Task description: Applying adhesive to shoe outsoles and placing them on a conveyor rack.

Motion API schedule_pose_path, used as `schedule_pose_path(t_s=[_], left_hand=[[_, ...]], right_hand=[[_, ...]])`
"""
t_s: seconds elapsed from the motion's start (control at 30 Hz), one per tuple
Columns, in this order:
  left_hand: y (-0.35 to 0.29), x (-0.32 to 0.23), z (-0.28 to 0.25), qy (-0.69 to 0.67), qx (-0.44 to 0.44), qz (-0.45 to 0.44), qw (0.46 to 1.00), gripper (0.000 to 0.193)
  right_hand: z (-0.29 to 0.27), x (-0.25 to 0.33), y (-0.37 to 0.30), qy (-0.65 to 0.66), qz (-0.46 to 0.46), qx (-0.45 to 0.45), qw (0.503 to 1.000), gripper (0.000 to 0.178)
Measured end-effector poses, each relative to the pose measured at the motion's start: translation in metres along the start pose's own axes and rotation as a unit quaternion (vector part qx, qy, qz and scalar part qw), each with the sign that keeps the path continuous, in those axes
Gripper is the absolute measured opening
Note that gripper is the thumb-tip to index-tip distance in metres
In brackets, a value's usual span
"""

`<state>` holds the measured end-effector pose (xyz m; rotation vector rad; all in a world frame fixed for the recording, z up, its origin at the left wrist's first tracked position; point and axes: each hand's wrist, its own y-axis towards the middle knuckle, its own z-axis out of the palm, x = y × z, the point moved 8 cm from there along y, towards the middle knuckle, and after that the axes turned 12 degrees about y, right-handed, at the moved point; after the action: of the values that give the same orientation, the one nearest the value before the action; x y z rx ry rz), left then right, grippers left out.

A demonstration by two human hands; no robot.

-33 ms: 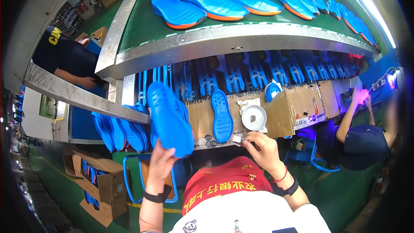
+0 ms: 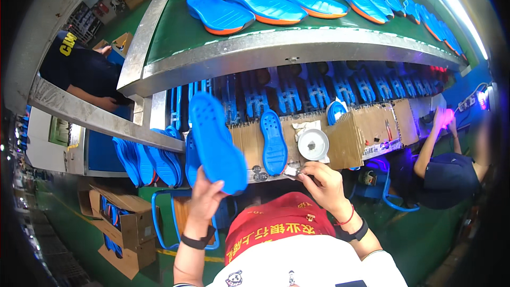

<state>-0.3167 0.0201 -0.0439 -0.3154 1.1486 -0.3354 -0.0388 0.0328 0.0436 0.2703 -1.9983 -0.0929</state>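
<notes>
Head view: our left hand (image 2: 204, 196) grasps the lower end of a bright-blue, shoe-shaped moulded sole (image 2: 219, 151), thumb against its edge, its perforated end pointing away from us; since the earlier picture this sole has swung a little rightward, while our right hand (image 2: 325, 183) has stayed almost where it was; we judge that this only brings the held sole nearer to the one lying flat, since the two are apart. Our right hand pinches a small whitish piece (image 2: 291, 171), just beside the near end of that second blue perforated sole (image 2: 273, 143), which lies on brown corrugated cardboard (image 2: 246, 146); we cannot tell what the piece is.

Counting, we have one sole in hand and one flat before us; one round white dish (image 2: 321, 151) with a greyish patch inside, right of the flat sole; seven blue soles (image 2: 220, 13) in the left-hand group on the green conveyor belt (image 2: 170, 37); further right they overlap too much to count, as do the blue soles (image 2: 139, 162) beyond our left hand; two co-workers, one at left (image 2: 79, 69), one at right (image 2: 449, 178).
</notes>
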Motion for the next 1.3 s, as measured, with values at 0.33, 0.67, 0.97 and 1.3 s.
schedule_pose_path(t_s=[0.33,0.67,0.97,1.3], left_hand=[[0.002,-0.037,0.089,0.201,-0.058,0.261,0.942,0.062],[-0.003,-0.036,0.089,0.205,-0.077,0.284,0.933,0.063],[0.000,-0.033,0.088,0.210,-0.080,0.275,0.935,0.066],[0.011,-0.044,0.090,0.171,-0.070,0.263,0.947,0.062]], right_hand=[[0.009,0.053,0.013,-0.032,-0.138,-0.019,0.990,0.019],[0.017,0.056,0.012,-0.043,-0.146,-0.011,0.988,0.019],[0.020,0.051,0.016,-0.047,-0.136,-0.008,0.990,0.018],[-0.011,0.055,0.014,-0.100,-0.143,-0.097,0.980,0.018]])
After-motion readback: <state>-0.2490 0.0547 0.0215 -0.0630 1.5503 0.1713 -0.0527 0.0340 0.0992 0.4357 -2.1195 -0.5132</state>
